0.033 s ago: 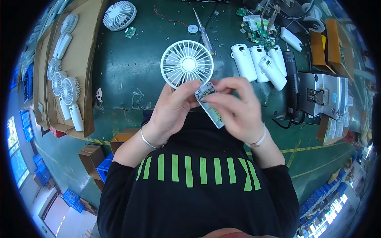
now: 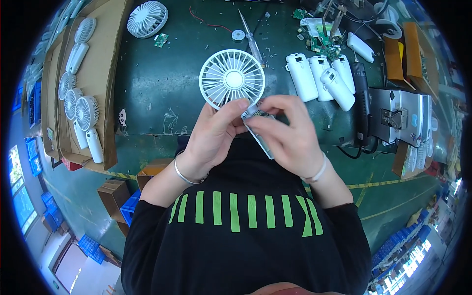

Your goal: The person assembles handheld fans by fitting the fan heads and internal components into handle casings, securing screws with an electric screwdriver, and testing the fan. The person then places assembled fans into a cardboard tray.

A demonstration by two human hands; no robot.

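Note:
A white handheld fan (image 2: 232, 79) is held up over the table's near edge, its round grille facing me. My left hand (image 2: 212, 135) is closed on it at the neck, thumb pressed just below the grille. The fan's handle (image 2: 260, 143) slants down to the right, open-faced like a shell. My right hand (image 2: 287, 132) is closed over the upper part of that handle, thumb and index finger at its top end. Those fingers mostly hide the small circuit board inside.
Several white handle casings (image 2: 302, 77) lie to the right, beside a black electric screwdriver (image 2: 361, 98) and a metal box (image 2: 400, 115). Beyond the fan lie a screwdriver (image 2: 251, 42), a round disc (image 2: 238, 35) and another fan head (image 2: 147, 19). A cardboard tray (image 2: 110, 98) at left holds finished-looking fans.
My right fingers have shifted slightly over the top of the handle and now cover the circuit board that showed before. The left hand and fan have hardly moved.

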